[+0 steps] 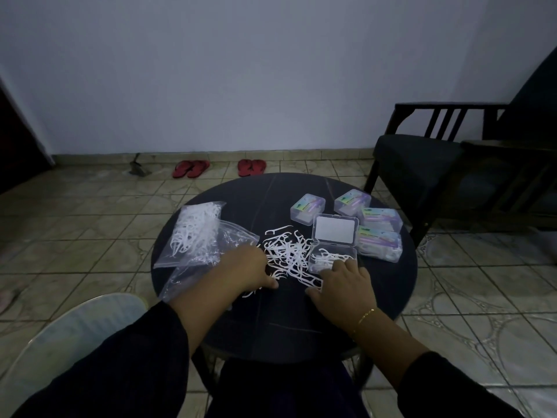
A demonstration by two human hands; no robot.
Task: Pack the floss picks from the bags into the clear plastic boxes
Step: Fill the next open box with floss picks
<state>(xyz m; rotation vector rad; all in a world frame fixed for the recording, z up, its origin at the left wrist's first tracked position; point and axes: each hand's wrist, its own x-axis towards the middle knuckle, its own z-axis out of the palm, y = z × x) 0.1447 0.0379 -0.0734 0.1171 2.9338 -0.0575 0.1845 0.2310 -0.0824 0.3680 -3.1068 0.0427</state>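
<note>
Loose floss picks (286,254) heaped mid-desk (271,327), between bags (196,236) and open box (331,256), for short reach. Left hand (250,270) curls into heap, gathering; right hand (343,280), fingers relaxed, presses picks into box.

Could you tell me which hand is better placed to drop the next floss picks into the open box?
Right: the right hand already rests at the open box; the left hand is across the loose picks.

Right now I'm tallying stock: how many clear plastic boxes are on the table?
5. Four closed boxes sit at the table's far right: one, one, one, one. The fifth, the open box, lies before them by the right hand. None looks hidden.
</note>
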